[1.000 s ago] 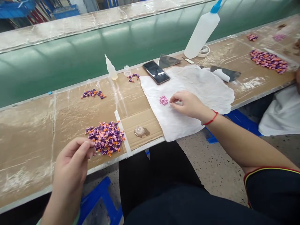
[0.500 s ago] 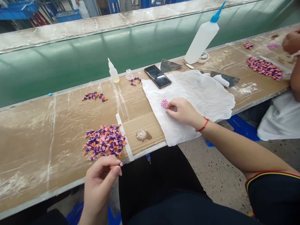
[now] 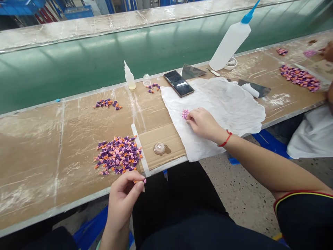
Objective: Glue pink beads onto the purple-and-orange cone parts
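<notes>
My left hand (image 3: 122, 196) is at the bench's front edge, pinching a tiny orange and pink clay piece (image 3: 138, 181) between thumb and fingers. Just beyond it lies a heap of purple, orange and pink clay pieces (image 3: 118, 155) on the brown bench (image 3: 47, 156). My right hand (image 3: 203, 124) rests on a crumpled white cloth (image 3: 234, 111), its gathered fingertips against a small speckled pink cluster (image 3: 185, 114). Whether those fingertips pinch anything is hidden.
A black phone (image 3: 179, 83), a large glue bottle with a blue nozzle (image 3: 230, 45) and dark scrapers (image 3: 254, 88) stand behind the cloth. A co-worker's hand (image 3: 328, 52) works at the right, beside more purple pieces (image 3: 300, 78). A green belt (image 3: 78, 73) runs behind the bench.
My left hand has moved from the heap toward the bench's front edge, now with a small piece in its fingers. My right hand has moved closer to the pink cluster.
</notes>
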Motion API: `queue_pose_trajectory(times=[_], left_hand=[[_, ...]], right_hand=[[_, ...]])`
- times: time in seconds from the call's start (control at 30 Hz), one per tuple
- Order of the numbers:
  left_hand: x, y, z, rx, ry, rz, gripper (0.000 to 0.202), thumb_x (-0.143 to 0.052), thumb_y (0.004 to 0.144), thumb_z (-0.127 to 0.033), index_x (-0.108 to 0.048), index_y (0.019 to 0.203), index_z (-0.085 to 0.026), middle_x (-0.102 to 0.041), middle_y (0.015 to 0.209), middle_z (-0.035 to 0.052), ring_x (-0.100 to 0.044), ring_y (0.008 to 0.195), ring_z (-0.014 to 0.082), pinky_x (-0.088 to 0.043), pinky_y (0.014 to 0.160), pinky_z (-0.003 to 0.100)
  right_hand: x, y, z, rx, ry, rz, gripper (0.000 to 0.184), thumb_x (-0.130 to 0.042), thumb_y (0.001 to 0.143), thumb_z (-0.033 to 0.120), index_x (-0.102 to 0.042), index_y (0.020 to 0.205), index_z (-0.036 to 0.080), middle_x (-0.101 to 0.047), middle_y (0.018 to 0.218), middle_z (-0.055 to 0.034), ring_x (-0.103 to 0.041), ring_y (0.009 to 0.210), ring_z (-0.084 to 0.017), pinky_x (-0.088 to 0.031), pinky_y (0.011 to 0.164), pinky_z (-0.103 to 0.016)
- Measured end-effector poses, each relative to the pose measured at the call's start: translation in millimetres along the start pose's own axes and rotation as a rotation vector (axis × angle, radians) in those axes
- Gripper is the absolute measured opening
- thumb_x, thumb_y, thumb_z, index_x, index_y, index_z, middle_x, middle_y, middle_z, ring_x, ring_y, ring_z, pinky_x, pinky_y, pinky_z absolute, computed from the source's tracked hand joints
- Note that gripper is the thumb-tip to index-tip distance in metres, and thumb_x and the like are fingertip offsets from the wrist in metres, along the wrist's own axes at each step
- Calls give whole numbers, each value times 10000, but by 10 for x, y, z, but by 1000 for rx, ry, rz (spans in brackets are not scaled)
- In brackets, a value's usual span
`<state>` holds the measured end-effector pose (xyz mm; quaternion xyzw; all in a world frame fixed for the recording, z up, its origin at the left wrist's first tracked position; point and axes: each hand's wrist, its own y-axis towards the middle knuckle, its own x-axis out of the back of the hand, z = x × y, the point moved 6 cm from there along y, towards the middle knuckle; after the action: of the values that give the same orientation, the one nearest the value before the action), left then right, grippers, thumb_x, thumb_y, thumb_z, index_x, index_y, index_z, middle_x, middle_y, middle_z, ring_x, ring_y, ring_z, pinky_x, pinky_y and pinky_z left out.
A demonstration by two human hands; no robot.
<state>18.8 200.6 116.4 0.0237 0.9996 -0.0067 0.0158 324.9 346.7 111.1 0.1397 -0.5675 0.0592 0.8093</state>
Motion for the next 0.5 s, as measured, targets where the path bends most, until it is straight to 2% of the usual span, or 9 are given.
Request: queue_pose_trajectory(times=[0.1, 0.17, 0.33, 0.43, 0.5], left_hand=[[-51, 21, 0, 37, 21, 28, 167, -720, 846, -333, -727, 776, -181, -651, 626, 18, -557, 529, 102, -454, 515, 182], [-126, 75, -61, 44, 50, 36, 227, -684, 869, -355, -711, 746, -167, -636, 595, 20, -549, 517, 108, -442, 505, 194], [-547, 354, -319, 38, 159, 175, 241, -659, 852, -308, -664, 667, -155, -618, 570, 22, -540, 527, 117, -429, 527, 223], [-787, 486, -413, 41, 128, 257, 226, -672, 820, -308, -645, 655, -155, -606, 565, 18, -508, 518, 112, -401, 502, 228], [-874, 511, -440, 37, 91, 283, 216, -669, 815, -314, -650, 672, -154, -609, 569, 18, -505, 522, 112, -399, 502, 230]], right_hand=[[74, -62, 102, 34, 23, -13, 120, -487, 863, 146, -517, 757, 195, -596, 773, -100, -528, 814, -282, -417, 769, -414], [198, -142, 288, 127, 113, -32, 121, -471, 892, 157, -495, 784, 205, -584, 785, -86, -514, 810, -273, -413, 761, -410], [581, -388, 974, 465, 330, -11, 153, -465, 944, 113, -451, 833, 217, -540, 798, -40, -487, 779, -228, -409, 743, -374], [698, -481, 1268, 577, 375, 50, 183, -459, 950, 69, -442, 841, 214, -526, 796, -30, -477, 769, -209, -413, 730, -349], [729, -520, 1370, 611, 379, 73, 190, -456, 948, 53, -445, 844, 211, -521, 801, -35, -474, 777, -209, -410, 707, -333]])
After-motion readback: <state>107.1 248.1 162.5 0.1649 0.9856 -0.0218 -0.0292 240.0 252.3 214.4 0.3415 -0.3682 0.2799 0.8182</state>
